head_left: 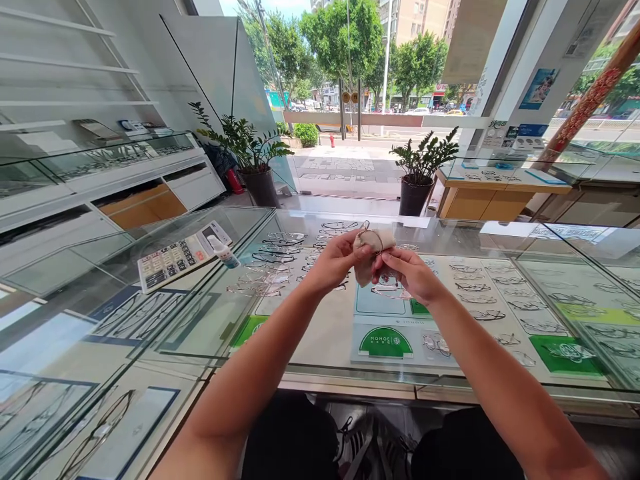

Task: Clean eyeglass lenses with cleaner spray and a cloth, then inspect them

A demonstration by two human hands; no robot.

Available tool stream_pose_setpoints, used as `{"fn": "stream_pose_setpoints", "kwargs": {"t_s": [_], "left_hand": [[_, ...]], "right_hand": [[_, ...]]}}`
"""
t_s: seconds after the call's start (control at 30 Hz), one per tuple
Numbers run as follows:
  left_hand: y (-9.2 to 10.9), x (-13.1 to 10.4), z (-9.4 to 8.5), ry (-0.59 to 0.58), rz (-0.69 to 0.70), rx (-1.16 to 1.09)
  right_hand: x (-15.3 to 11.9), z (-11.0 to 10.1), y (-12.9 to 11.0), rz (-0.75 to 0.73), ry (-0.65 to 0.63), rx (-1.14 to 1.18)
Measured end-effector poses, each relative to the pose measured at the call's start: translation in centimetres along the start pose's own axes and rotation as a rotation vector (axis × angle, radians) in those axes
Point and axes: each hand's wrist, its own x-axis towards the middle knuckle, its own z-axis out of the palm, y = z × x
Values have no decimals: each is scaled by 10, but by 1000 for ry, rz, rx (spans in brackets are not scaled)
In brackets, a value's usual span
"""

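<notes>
In the head view, both hands meet above the glass counter (320,333), around a pair of thin-rimmed eyeglasses (371,238) and a pale beige cloth (387,239). My left hand (336,260) is closed on the cloth, its thumb pressed near a lens. Part of the cloth hangs below these fingers. My right hand (411,272) pinches the eyeglasses near the middle of the frame. Cloth and fingers hide much of the eyeglasses.
Rows of eyeglasses (473,287) lie under the counter glass. On top at left are a calculator (175,259) and a small white bottle (223,252). Beyond the counter stand potted plants (419,170) and glass doors (350,113).
</notes>
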Motion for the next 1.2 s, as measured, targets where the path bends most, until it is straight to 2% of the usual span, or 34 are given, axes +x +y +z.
{"fn": "stream_pose_setpoints", "kwargs": {"t_s": [0.13,0.27,0.37,0.43,0.57,0.73,0.93,1.2], "left_hand": [[-4,-1,9,18,14,-49],[-9,-2,18,141,58,-20],[-12,-1,16,230,77,33],[-13,0,12,198,72,48],[-10,1,5,55,45,-15],[-6,1,11,95,38,-19],[-7,-2,20,202,59,25],[-11,0,6,154,13,25]], "right_hand": [[1,2,4,30,-9,18],[2,4,6,23,-32,-23],[2,4,5,18,-41,-36],[1,3,2,22,-33,-41],[0,-1,-3,28,10,-10],[0,-2,0,30,25,15],[2,2,6,47,-60,-55],[3,-2,3,4,-38,-98]]}}
